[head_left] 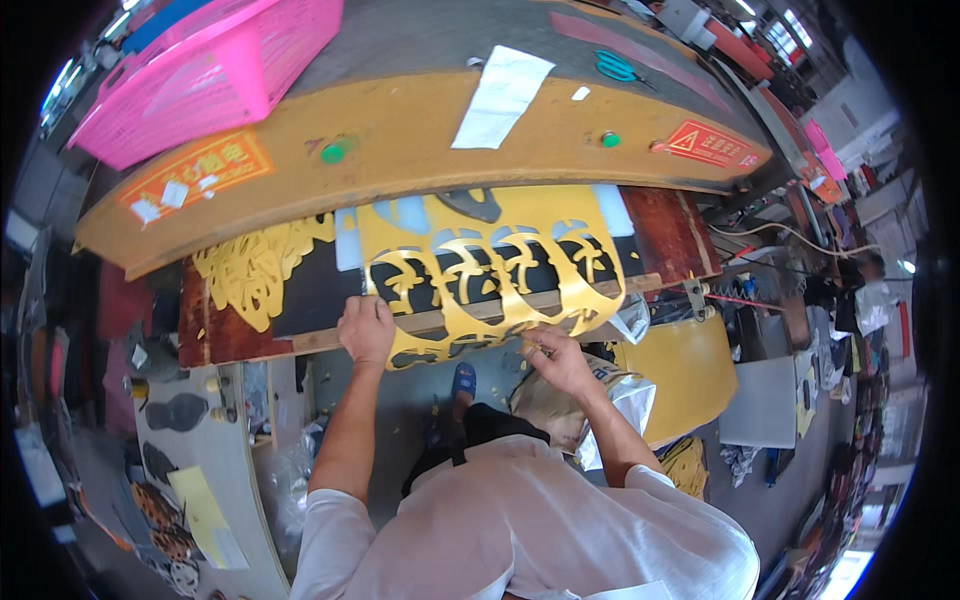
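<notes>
A yellow sheet (pixel 487 308) with rows of shaped cut-outs lies across the dark work board and droops over its near edge. My left hand (pixel 366 328) is closed at the sheet's near left corner. My right hand (pixel 557 358) pinches the drooping near edge, right of the middle. Dark board shows through the holes, with some cut shapes among them. A grey, shoe-sole-shaped piece (pixel 470 205) lies on the sheet's far part. To the left is a heap of yellow cut pieces (pixel 255 272).
Beyond the board runs a yellow-brown machine beam (pixel 400 130) with green buttons (pixel 333 152). On top are a pink basket (pixel 215 85), white paper (pixel 502 97) and teal scissors (pixel 615 67). Bags (pixel 560 405) stand below right; a side bench (pixel 195 450) is left.
</notes>
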